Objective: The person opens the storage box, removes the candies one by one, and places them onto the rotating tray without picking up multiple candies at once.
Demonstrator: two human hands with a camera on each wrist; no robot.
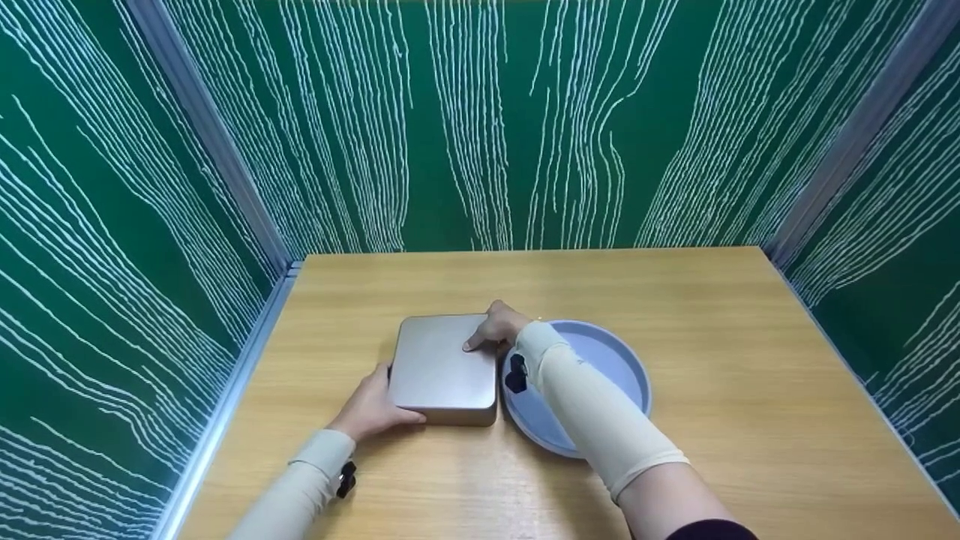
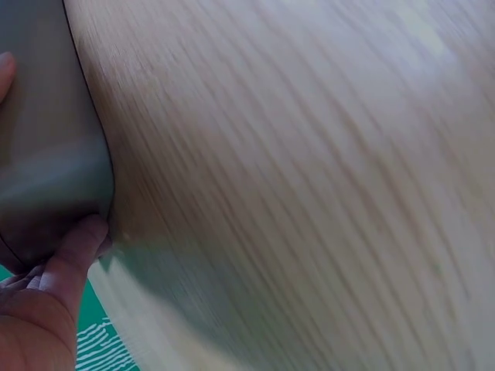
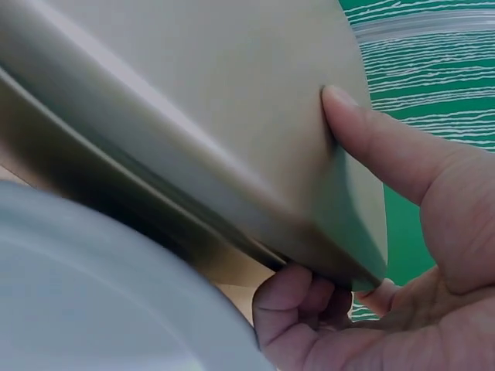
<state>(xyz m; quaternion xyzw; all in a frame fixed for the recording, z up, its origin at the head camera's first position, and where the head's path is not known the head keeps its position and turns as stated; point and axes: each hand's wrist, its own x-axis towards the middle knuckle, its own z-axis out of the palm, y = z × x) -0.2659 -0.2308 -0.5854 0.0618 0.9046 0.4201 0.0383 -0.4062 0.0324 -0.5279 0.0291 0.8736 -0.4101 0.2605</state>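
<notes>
A square, champagne-coloured metal box with rounded corners lies flat side up, left of the table's middle. My left hand holds its near left corner, the thumb along the front side and the other fingers at the left side. At the far right corner my right hand grips the box. In the right wrist view the right thumb presses on the top face while the other fingers curl under the edge. A seam runs along the side of the box there. The box's inside is hidden.
A round blue-grey plate with a raised rim stands close against the box's right side, partly under my right forearm. Beneath both is a wooden table. Green panels with white wavy lines and metal posts enclose it.
</notes>
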